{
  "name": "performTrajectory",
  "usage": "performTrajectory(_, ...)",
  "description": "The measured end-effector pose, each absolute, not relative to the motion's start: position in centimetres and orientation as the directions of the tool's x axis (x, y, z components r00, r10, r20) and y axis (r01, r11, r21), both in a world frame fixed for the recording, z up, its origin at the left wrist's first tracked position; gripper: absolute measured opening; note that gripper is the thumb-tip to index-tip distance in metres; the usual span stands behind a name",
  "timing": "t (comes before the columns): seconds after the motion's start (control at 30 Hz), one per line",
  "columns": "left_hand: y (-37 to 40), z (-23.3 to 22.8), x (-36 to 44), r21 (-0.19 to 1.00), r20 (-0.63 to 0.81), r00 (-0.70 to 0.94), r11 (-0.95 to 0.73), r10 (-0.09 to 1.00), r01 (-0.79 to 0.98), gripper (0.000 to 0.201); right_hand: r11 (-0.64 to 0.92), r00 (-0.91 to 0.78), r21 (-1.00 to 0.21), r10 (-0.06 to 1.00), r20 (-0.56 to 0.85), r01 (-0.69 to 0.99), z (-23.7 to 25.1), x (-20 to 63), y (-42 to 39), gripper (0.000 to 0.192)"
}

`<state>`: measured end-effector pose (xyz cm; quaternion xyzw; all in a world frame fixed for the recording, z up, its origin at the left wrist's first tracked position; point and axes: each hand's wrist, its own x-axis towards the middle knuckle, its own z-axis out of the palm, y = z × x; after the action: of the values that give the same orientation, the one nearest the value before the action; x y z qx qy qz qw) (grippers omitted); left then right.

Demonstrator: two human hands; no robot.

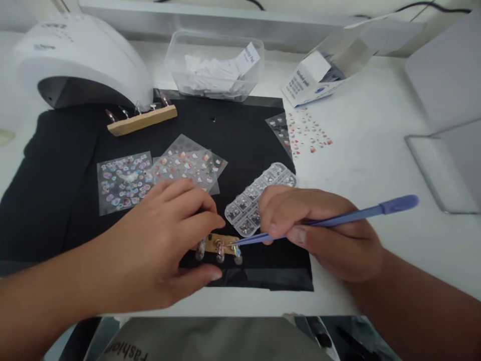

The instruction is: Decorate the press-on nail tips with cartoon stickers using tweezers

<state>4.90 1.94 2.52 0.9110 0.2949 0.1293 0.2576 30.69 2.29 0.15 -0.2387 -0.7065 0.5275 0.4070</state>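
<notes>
- Left hand [158, 250] curled over the near wooden strip [216, 243], thumb and fingers pinching its end and pinning it to the black mat [56, 200].
- Right hand [319, 230] closed around a purple tool [338, 218], gripped like a pen; its tip sits right at the nail tips [220, 253] mounted on that strip.
- Three small nail tips show along the strip's front edge, with bits of colour or sparkle on them, so decorating looks under way; too small to tell how complete each is.
- Gem box [259, 195] lies just behind the right hand's fingers, compartments full of stones.
- Sticker sheets [124, 180] spread on the mat beyond the left hand, another sheet [308, 133] half off the mat's far right edge.
- A second strip [143, 120] with nail tips waits at the back by the white lamp [82, 55]; whether those are finished, I can't tell.
- My read: mid-job, fine placement on the front strip.
</notes>
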Motion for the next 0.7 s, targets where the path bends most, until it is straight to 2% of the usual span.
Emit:
performTrajectory(0.27, 2.09, 1.99, 5.40, 0.598, 0.059, 0.802, -0.664, 0.594, 0.448, 0.018, 0.278, -0.568, -0.958, 0.778, 0.268, -0.071, 0.22, 30.66, 2.32, 0.017)
performTrajectory(0.5, 1.96, 1.91, 5.29, 0.615, 0.071, 0.797, -0.656, 0.599, 0.438, 0.009, 0.294, -0.564, -0.952, 0.773, 0.290, -0.086, 0.03, 30.66, 2.28, 0.016)
performTrajectory(0.7, 1.93, 1.72, 5.30, 0.616, 0.076, 0.800, -0.659, 0.596, 0.432, 0.011, 0.287, -0.568, -0.955, 0.775, 0.277, -0.073, -0.06, 30.65, 2.26, 0.017)
